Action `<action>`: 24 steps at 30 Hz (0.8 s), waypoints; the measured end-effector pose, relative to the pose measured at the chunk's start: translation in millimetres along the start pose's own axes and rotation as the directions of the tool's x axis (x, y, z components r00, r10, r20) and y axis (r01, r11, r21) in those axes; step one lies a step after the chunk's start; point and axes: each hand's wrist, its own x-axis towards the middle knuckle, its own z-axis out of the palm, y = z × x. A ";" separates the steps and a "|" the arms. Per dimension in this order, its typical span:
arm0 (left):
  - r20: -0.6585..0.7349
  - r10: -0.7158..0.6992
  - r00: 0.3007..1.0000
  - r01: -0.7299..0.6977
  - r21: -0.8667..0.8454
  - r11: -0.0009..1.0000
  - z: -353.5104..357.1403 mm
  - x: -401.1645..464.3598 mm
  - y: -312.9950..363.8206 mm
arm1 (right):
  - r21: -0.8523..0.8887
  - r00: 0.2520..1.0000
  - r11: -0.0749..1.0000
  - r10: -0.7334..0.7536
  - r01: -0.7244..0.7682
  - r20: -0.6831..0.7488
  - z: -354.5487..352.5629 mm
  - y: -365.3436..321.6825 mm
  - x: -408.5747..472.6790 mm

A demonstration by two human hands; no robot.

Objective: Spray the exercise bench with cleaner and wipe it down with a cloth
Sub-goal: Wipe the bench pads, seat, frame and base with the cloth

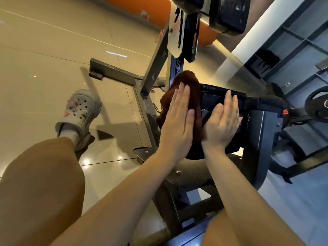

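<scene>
- The left hand [177,119] lies flat on a fuzzy dark brown cloth [182,80], with its fingers straight and close together.
- The cloth sits under those fingers and sticks out past the fingertips on the far side. It covers the left edge of the dark blue padded bench seat [220,96].
- The right hand [222,123] presses flat on the bare seat pad, just right of the cloth. Its fingers are straight and together too, and they hold nothing.
- The two hands sit side by side, very near each other.
- The seat belongs to a grey metal exercise machine frame [154,68], with another dark pad [229,15] high up at the far end.
- The floor is shiny tan tile [53,50], and an orange wall [142,6] runs along the far side.
- On the left, a foot wears a grey clog with small charms [79,110], below a leg in tan trousers [40,183].
- A black round weight plate [317,103] rests at the far right.
</scene>
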 end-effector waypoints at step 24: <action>0.005 -0.155 0.988 0.155 -0.046 0.987 2.7 -93.9 0.7 | -0.016 1.000 1.000 -0.006 0.006 -0.002 1.3 -2.0 -0.7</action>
